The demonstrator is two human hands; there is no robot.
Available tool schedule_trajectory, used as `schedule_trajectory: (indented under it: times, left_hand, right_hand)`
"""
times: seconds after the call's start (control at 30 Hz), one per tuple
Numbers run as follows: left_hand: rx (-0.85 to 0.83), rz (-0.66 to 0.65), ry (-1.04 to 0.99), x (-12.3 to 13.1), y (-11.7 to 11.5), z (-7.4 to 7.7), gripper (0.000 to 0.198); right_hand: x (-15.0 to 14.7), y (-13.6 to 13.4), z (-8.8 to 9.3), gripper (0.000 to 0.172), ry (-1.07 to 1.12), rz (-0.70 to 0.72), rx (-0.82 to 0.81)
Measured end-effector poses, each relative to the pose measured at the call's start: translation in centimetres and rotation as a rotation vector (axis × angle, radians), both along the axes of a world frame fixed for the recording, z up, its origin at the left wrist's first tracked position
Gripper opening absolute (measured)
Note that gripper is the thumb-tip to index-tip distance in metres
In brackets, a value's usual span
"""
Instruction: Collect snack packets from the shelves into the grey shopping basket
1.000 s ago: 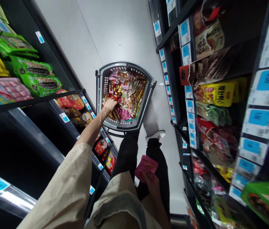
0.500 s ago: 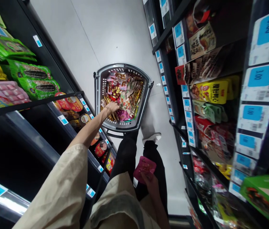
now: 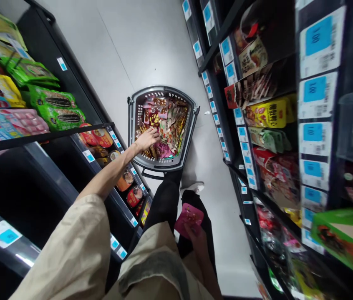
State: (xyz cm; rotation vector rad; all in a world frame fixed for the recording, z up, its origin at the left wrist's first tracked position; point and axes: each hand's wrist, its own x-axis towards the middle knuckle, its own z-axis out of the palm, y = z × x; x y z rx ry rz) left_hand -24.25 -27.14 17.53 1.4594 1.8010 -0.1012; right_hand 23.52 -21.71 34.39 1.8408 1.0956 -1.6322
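My left hand (image 3: 148, 138) reaches over the left side of a grey shopping basket (image 3: 134, 156), its fingers slightly bent and apart above the snack packets (image 3: 167, 127) heaped inside. I see nothing held in it, though the fingertips partly blend with the packets. Dark red, beige, brown and pink wrappers make up the heap. Closer to my body, my right hand (image 3: 193, 233) grips a small pink snack packet (image 3: 190, 216) by its lower edge, in front of my dark trouser leg.
Black shelves with price labels (image 3: 316, 89) line the right side, stocked with a yellow snack bag (image 3: 266, 113) and a green box (image 3: 344, 235). Left shelves hold green bags (image 3: 59, 100) and round tubs (image 3: 134, 196). The basket stands on pale floor (image 3: 151, 46) by my feet.
My left hand has lifted slightly from the packets, and its fingers show more clearly. The right hand keeps hold of the pink packet. The view has shifted a little.
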Motion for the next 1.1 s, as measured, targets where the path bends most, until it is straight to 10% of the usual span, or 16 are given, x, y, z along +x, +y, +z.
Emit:
schedule_trajectory:
  times: [0.17,0.33,0.7,0.9,1.1]
  left_hand:
    - [0.050,0.195,0.136,-3.9,0.4,8.5,0.028]
    - [0.112,0.324,-0.021,-3.8,0.5,19.1,0.023]
    - [0.854,0.346,-0.889,13.5,-0.9,46.0,0.043]
    - [1.333,0.423,-1.136,28.6,-1.2,50.2,0.068]
    - [0.964,0.177,-1.205,40.5,-1.4,50.1,0.079]
  right_hand:
    - [-1.0,1.1,1.7,0.047,0.068,-0.028,0.067]
    - [-4.2,3.7,7.0,0.048,0.311,-0.104,0.047]
    - [-1.4,7.1,24.5,0.042,0.731,-0.267,-0.101]
    - [6.4,0.7,31.9,0.036,1.059,-0.496,-0.131]
    - [16.3,-3.4,34.8,0.050,1.018,-0.607,-0.087]
